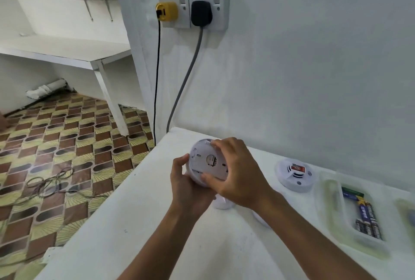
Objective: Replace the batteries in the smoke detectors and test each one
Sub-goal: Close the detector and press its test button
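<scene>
A round white smoke detector (205, 161) is held above the white table (134, 223), its back plate turned toward me. My left hand (186, 187) grips it from below and the left. My right hand (238, 174) wraps its right edge, fingers over the top and thumb on the lower rim. A second white smoke detector (296, 175) with a red sticker lies face up on the table to the right. Several batteries (367, 221) lie in a clear plastic tray (336, 219) further right. Another white piece (222, 204) sits partly hidden under my hands.
A double wall socket (194, 6) holds a yellow plug (167, 11) and a black plug (201, 13), with cables hanging down behind the table's left corner. Loose wires (51, 186) lie on the patterned floor at left. A second tray edge (407, 214) shows at far right.
</scene>
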Available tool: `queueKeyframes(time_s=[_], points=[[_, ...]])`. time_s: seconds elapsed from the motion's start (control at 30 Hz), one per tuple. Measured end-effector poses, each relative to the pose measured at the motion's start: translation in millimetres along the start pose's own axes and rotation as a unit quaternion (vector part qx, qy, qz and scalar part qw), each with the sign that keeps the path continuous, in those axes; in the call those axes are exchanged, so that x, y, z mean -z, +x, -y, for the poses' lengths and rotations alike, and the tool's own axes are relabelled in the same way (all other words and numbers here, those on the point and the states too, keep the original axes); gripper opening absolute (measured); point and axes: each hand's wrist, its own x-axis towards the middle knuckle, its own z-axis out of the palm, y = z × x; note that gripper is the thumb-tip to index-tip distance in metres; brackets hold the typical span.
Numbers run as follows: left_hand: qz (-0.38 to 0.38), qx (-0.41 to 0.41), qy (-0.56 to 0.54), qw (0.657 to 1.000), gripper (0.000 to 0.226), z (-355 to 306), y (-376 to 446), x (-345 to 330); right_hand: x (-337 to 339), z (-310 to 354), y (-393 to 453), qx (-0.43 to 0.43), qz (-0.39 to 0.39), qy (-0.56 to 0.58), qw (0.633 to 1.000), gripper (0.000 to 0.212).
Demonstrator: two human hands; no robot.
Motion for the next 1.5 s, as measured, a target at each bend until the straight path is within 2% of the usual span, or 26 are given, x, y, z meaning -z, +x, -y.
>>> queueKeyframes(time_s=[0.23, 0.53, 0.83, 0.97, 1.07, 1.13, 1.27, 1.5], points=[[-0.052, -0.075, -0.023, 0.996, 0.055, 6.4, 4.7, -10.2, -3.6, 7.5, 13.4, 0.069, -0.062, -0.094, 0.991, 0.062], [-0.101, -0.113, 0.009, 0.988, 0.050, 8.2, 7.4, -14.7, -11.4, 4.0, 19.0, 0.085, -0.044, -0.129, 0.987, 0.063], [-0.108, -0.121, 0.011, 0.987, 0.045, 4.4, 10.3, -10.5, -20.4, 12.9, 20.5, 0.031, -0.041, -0.109, 0.993, 0.065], [-0.084, -0.117, -0.017, 0.989, 0.047, 2.8, 9.3, -7.3, -19.9, 13.9, 15.5, 0.024, -0.041, -0.073, 0.996, 0.064], [-0.047, -0.110, -0.038, 0.992, 0.050, -3.5, 9.0, -9.3, -10.8, 7.8, 10.8, 0.030, -0.061, 0.005, 0.998, 0.068], [-0.033, -0.105, -0.042, 0.993, 0.051, -7.4, 9.1, -10.4, -8.4, 2.4, 7.3, 0.029, -0.091, 0.018, 0.995, 0.073], [-0.041, -0.114, -0.028, 0.992, 0.049, -6.7, 6.3, -10.8, -14.3, -2.2, 3.4, 0.013, -0.115, 0.043, 0.992, 0.078], [-0.061, -0.123, -0.025, 0.990, 0.049, 4.4, 2.6, -5.8, -30.9, -6.8, -5.0, 0.006, -0.142, 0.080, 0.987, 0.067]])
